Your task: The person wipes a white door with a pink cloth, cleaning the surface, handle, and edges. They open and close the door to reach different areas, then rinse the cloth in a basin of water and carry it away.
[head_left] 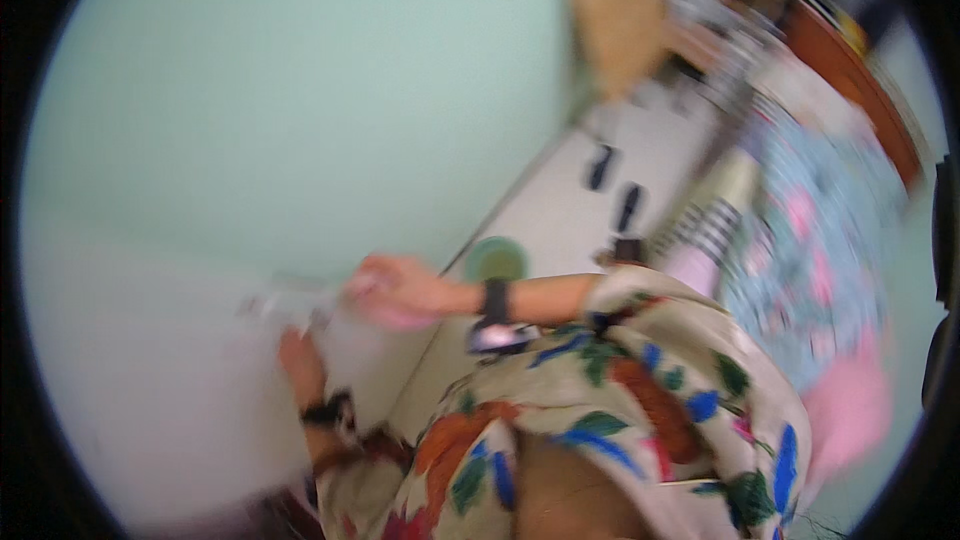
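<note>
My right hand (pixel 398 290) reaches across to the left over a whitish surface (pixel 180 370) and looks closed. A pinkish patch shows at its fingers, but blur hides what it is. Lower and to the left, my left hand (pixel 302 362) is at the same surface, its fingers smeared by motion. Just beyond its fingertips lies a small, pale, shiny thing (pixel 268 306), too blurred to name. Dark bands circle both wrists.
A green bucket (pixel 497 260) stands on the pale floor beyond my right forearm. Dark slippers (pixel 628 208) lie farther off. At right is a bed with blue and pink bedding (pixel 800 230). A brown panel (pixel 620 20) leans by the pale green wall (pixel 300 90).
</note>
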`<move>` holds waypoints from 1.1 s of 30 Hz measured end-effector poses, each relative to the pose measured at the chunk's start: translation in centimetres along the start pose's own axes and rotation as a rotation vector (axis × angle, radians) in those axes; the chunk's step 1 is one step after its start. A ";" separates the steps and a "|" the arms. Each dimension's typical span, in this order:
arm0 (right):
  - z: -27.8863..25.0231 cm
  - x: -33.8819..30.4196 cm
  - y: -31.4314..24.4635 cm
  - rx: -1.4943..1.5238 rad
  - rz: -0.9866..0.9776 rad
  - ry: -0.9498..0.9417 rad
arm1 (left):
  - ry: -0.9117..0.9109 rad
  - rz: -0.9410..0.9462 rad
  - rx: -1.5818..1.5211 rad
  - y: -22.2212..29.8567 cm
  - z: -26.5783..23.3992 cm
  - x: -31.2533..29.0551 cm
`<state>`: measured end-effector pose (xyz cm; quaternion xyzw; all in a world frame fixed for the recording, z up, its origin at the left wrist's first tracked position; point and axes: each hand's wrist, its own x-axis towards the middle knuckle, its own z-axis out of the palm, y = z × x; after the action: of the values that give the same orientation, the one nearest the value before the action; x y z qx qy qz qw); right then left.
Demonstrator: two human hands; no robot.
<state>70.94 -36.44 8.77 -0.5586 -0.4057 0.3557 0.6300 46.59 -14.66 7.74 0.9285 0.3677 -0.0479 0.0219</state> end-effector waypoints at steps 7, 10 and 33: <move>0.9 6.7 -3.8 0.326 0.079 -0.059 | 0.370 -0.021 -0.013 1.8 1.6 2.6; 2.5 10.0 -9.7 0.111 -0.078 0.005 | 0.406 -0.032 0.028 2.7 1.3 3.2; 14.9 18.8 -12.2 -0.195 -0.907 0.008 | 0.453 -0.120 -0.036 4.1 -1.8 -1.5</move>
<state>65.16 -14.83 23.71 -0.3827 -0.6381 0.0019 0.6681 48.46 -18.57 9.71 0.8914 0.4185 0.1672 -0.0476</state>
